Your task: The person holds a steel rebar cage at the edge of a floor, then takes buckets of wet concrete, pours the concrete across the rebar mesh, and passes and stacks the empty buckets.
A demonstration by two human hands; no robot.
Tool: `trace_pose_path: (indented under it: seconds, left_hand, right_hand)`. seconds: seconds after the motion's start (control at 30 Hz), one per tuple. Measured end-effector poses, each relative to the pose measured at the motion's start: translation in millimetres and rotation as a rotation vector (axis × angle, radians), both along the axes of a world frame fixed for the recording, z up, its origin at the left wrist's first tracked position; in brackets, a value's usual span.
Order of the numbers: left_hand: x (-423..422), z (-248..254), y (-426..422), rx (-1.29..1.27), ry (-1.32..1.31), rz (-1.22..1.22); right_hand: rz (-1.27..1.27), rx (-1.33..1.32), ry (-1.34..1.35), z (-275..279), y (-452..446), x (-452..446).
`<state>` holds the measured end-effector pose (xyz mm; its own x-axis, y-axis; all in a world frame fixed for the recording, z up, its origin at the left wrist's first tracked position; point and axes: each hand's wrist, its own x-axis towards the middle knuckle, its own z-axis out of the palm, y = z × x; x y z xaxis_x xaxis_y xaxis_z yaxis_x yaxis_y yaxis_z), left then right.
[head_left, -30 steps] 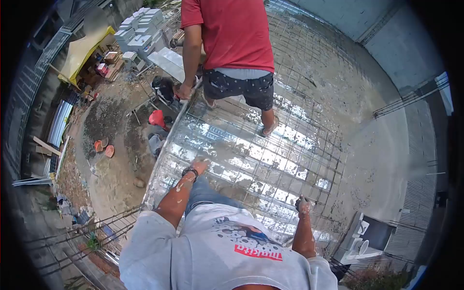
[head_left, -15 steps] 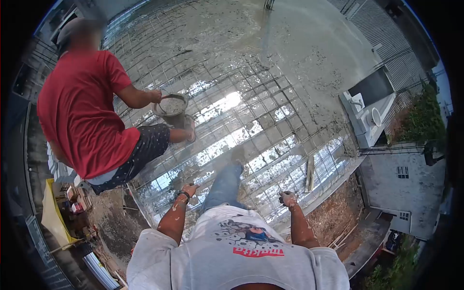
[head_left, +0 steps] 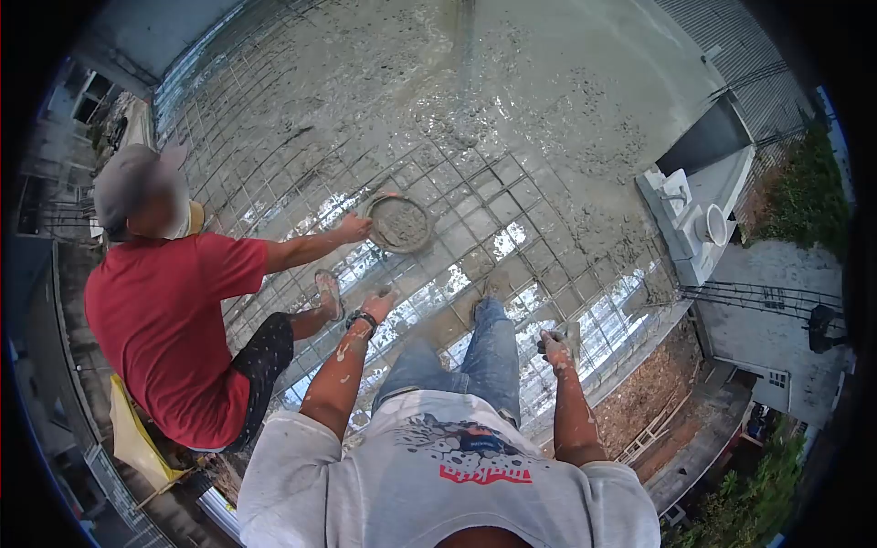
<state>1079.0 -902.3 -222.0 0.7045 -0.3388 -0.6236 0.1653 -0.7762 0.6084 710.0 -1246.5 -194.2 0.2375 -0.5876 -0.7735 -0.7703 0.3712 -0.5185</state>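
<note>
My left hand (head_left: 377, 304) hangs over the wire mesh (head_left: 512, 196), fingers loosely apart and holding nothing. My right hand (head_left: 555, 351) is lower right, with its fingers partly curled. A small grey shape (head_left: 572, 336) shows against those fingers; whether it is held is unclear. Both arms are spattered with cement. Left of me, a person in a red shirt (head_left: 174, 329) and cap reaches out with one hand on the rim of a round bucket (head_left: 400, 225) of wet concrete. The bucket is beyond my left hand, not touching it.
Wet concrete (head_left: 566, 82) covers the far part of the slab. Its near edge drops to reddish ground (head_left: 644, 379) at the right. A white ledge with a basin (head_left: 711, 224) stands at the right. A yellow tarp (head_left: 137, 438) is below at the left.
My view has turned rightward since the first frame. The person in red has turned toward the mesh, and the bucket has moved right and out over it. My legs have moved onto the mesh.
</note>
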Motion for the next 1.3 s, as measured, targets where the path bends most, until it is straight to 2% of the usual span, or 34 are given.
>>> trace_pose_path:
  seconds: [0.07, 0.17, 0.2, 0.23, 0.27, 0.3, 0.4, 0.43, 0.5, 0.53, 0.57, 0.6, 0.63, 0.7, 0.8, 0.83, 0.87, 0.9, 0.93, 0.97, 1.0, 1.03, 1.07, 1.13, 1.17, 1.23, 1.27, 1.3]
  left_hand:
    - [27, -41, -37, 0.094, 0.016, 0.024]
    - [57, -72, -87, -0.062, -0.009, 0.169]
    - [68, -81, -102, -0.066, 0.030, 0.221]
    - [79, -128, -103, 0.042, -0.006, 0.285]
    - [89, -151, -110, 0.117, 0.033, 0.356]
    - [100, -197, -104, 0.248, 0.117, 0.356]
    - [141, -211, -132, 0.361, 0.084, 0.343]
    - [155, -214, -141, 0.296, 0.064, 0.402]
    - [173, -258, -134, 0.358, -0.081, 0.543]
    - [195, -249, -142, 0.517, 0.065, 0.575]
    - [209, -257, -143, 0.558, -0.040, 0.606]
    - [217, -273, -132, 0.601, -0.141, 0.636]
    - [227, -331, -91, 0.628, -0.089, 0.647]
    - [235, -398, -49, 0.634, -0.011, 0.655]
    - [254, -388, -58, 0.462, 0.002, 0.705]
    - [254, -385, -73, 0.422, -0.072, 0.806]
    - [254, -386, -86, 0.378, -0.152, 0.900]
    - [246, -378, -94, 0.355, -0.153, 1.003]
    - [240, -368, -104, 0.329, -0.161, 1.106]
    - [234, -343, -118, 0.232, -0.074, 1.206]
    - [225, -333, -127, 0.347, -0.028, 1.147]
    - [211, -323, -130, 0.458, 0.013, 1.083]
    - [200, -315, -138, 0.354, -0.024, 1.119]
    - [174, -305, -147, 0.239, -0.099, 1.148]
    - [167, -306, -149, 0.228, -0.145, 1.141]
    - [173, -280, -169, 0.249, -0.073, 1.143]
    - [167, -275, -175, 0.322, -0.092, 1.071]
    - [170, -266, -180, 0.101, -0.099, 1.257]
  right_hand:
    - [0.022, 0.037, -0.014, -15, -49, 41]
    - [0.173, 0.011, 0.013, -67, -138, 103]
    - [0.164, 0.081, -0.004, -97, -168, 122]
    - [0.260, 0.002, 0.001, -140, -197, 140]
    - [0.346, -0.084, 0.013, -212, -234, 139]
    - [0.423, -0.176, 0.035, -258, -264, 143]
    - [0.607, -0.235, 0.075, -231, -322, 237]
    - [0.666, -0.274, 0.103, -237, -341, 263]
    - [0.775, -0.349, 0.180, -265, -364, 299]
    - [0.850, -0.371, 0.221, -263, -369, 329]
    - [0.924, -0.396, 0.263, -258, -371, 363]
    - [0.938, -0.369, 0.245, -251, -369, 394]
    - [0.955, -0.343, 0.224, -244, -364, 427]
    - [1.023, -0.291, 0.178, -259, -343, 483]
    - [1.254, -0.329, 0.026, -302, -282, 558]
    - [1.268, -0.229, 0.007, -312, -245, 586]
    - [1.413, -0.133, 0.003, -284, -207, 631]
    - [1.554, -0.208, -0.147, -295, -165, 651]
    - [1.766, -0.253, -0.334, -356, -123, 648]
    - [1.752, 0.002, -0.288, -305, -92, 686]
    - [1.922, 0.156, -0.136, -299, -41, 720]
    - [1.944, 0.041, -0.374, -312, -5, 721]
    - [1.949, -0.076, -0.614, -326, 26, 707]
    - [2.160, 0.167, -0.359, -339, 77, 699]
    - [2.211, 0.190, -0.305, -336, 81, 702]
    - [2.308, 0.234, -0.196, -318, 71, 703]
    - [2.350, 0.253, -0.144, -307, 66, 703]
    - [2.389, 0.265, -0.090, -299, 63, 705]
